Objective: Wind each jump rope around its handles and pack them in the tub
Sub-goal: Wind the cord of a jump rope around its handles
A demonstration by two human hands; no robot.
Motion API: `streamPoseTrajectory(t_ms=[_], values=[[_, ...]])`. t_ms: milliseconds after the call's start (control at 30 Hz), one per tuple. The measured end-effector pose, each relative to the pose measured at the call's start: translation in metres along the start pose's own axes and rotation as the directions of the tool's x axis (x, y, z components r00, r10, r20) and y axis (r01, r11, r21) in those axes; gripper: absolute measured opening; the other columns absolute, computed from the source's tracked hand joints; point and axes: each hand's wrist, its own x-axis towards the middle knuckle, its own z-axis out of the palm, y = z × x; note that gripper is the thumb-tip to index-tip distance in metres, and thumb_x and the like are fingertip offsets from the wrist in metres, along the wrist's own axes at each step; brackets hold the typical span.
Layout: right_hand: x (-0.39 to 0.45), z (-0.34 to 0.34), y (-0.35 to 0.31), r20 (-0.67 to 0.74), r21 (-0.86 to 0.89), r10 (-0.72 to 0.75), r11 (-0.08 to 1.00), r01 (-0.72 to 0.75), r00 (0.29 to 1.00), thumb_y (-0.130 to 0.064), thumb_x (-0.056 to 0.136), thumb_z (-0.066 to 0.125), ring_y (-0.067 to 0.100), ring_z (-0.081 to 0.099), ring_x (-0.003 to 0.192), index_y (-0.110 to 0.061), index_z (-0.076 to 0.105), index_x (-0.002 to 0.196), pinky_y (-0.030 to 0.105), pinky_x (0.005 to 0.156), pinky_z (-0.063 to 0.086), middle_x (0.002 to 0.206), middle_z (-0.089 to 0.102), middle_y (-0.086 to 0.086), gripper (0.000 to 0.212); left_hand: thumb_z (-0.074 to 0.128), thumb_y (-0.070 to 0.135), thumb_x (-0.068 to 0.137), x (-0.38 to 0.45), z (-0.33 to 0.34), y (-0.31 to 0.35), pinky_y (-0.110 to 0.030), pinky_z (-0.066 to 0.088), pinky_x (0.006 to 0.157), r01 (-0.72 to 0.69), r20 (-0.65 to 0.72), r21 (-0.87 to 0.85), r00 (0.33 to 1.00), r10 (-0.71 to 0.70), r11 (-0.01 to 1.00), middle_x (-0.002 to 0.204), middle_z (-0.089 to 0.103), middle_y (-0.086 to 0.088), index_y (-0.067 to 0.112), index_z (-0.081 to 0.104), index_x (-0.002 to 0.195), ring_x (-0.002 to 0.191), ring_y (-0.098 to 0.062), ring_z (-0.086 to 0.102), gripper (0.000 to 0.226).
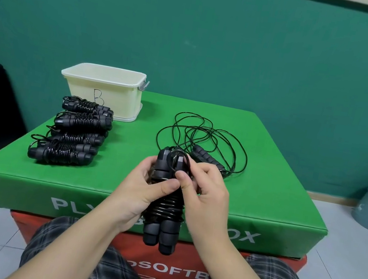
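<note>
While your left hand [142,191] grips the wound jump rope [163,211] around its paired handles, thumb pressed on the coils, your right hand [204,186] pinches the cord end near the top of the handles. You hold this bundle upright over the near edge of the green box [265,201]. Just beyond it a loose rope [204,140] lies tangled. Four wound ropes [74,131] lie in a row on the left, and behind them stands the cream tub [110,93], marked B.
</note>
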Motion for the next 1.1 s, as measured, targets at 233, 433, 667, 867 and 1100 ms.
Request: streamPoseTrajectory(t_ms=[233,433,667,867,1100], values=[[-0.002,0.003,0.006,-0.004,-0.03,-0.05,0.998,0.05,0.999,-0.028,0.091,0.052,-0.006,0.047,0.084,-0.009,0.062,0.125,0.005,0.078,0.037,0.089,0.053,-0.007,0.04,0.087,0.004,0.054,-0.001,0.004,0.001,-0.024,0.052,0.074,-0.076,-0.04,0.006,0.996,0.076,0.997,0.094,0.071,0.001,0.018,0.057,0.112,0.088,-0.011,0.066,0.067],[-0.003,0.009,0.01,-0.055,-0.001,-0.04,0.999,0.04,0.998,-0.025,0.09,0.053,-0.012,0.046,0.084,-0.009,0.065,0.121,0.005,0.077,0.036,0.087,0.052,-0.007,0.037,0.081,0.01,0.052,-0.001,0.006,-0.002,-0.025,0.052,0.069,-0.155,-0.084,-0.008,0.985,0.153,0.988,0.081,0.07,-0.001,0.02,0.052,0.099,0.079,-0.014,0.065,0.056],[-0.005,0.007,0.009,-0.083,0.106,0.013,0.994,-0.004,0.996,-0.026,0.086,0.058,-0.009,0.051,0.083,-0.016,0.058,0.123,0.005,0.077,0.039,0.088,0.056,-0.016,0.038,0.083,0.025,0.055,-0.001,0.004,0.001,-0.027,0.048,0.071,-0.257,-0.057,0.233,0.959,0.276,0.938,0.073,0.063,0.01,0.031,0.046,0.08,0.071,-0.008,0.056,0.045],[0.003,-0.003,0.018,0.038,-0.108,0.019,0.994,-0.015,0.999,-0.027,0.085,0.06,-0.002,0.048,0.077,-0.012,0.054,0.133,0.015,0.071,0.041,0.085,0.054,-0.009,0.051,0.083,0.03,0.056,-0.006,0.017,-0.009,-0.026,0.049,0.077,-0.147,-0.186,0.095,0.969,0.163,0.984,0.1,0.069,-0.006,0.021,0.052,0.105,0.096,-0.021,0.066,0.059],[0.001,-0.007,0.025,0.139,-0.154,-0.099,0.981,0.12,0.985,-0.034,0.092,0.045,-0.002,0.041,0.076,-0.013,0.042,0.141,0.009,0.074,0.038,0.103,0.05,-0.002,0.054,0.073,0.018,0.066,-0.004,0.018,0.001,-0.024,0.053,0.073,-0.147,-0.125,0.001,0.981,0.146,0.989,0.095,0.072,-0.005,0.036,0.053,0.118,0.085,-0.013,0.068,0.059]])
